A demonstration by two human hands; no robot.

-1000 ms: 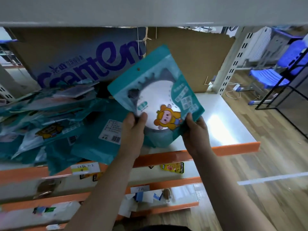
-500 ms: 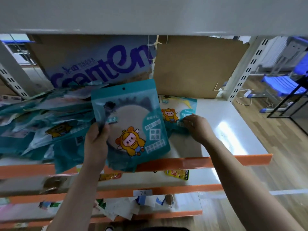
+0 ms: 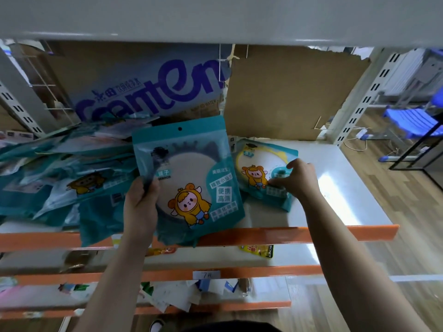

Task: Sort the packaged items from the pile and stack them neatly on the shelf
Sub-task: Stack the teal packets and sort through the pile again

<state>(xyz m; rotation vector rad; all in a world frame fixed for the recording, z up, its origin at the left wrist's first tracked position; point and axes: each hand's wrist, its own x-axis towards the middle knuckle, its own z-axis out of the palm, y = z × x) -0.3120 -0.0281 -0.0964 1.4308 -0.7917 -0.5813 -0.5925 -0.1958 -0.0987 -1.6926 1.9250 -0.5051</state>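
The white shelf with its orange front rim fills the view, and behind it stand a brown cardboard sheet and a carton panel printed with large purple letters. On the shelf's left half lies the pile, a loose heap of teal packets overlapping at all angles, some hanging over the rim.

In front of the pile, near the middle of the shelf, I hold one teal packet upright and facing me. It is a flat pouch with a hang hole at the top, a round pale window in its face, a cartoon child in a yellow hooded suit at the lower right, and white Chinese characters down the right side. Its bottom edge dips just past the orange rim.

To its right a second packet lies flat on the shelf. It has the same teal design and cartoon figure, with a yellow ring showing round its window.

My left grip is clamped on the held packet's left edge, thumb across the front. My right grip rests on the flat packet's near right part, fingers bent down and thumb lifted clear. I cannot tell whether it pinches the edge or only presses.

On the shelf below lies a small yellow packet. A white price label sits on the next orange rim down.
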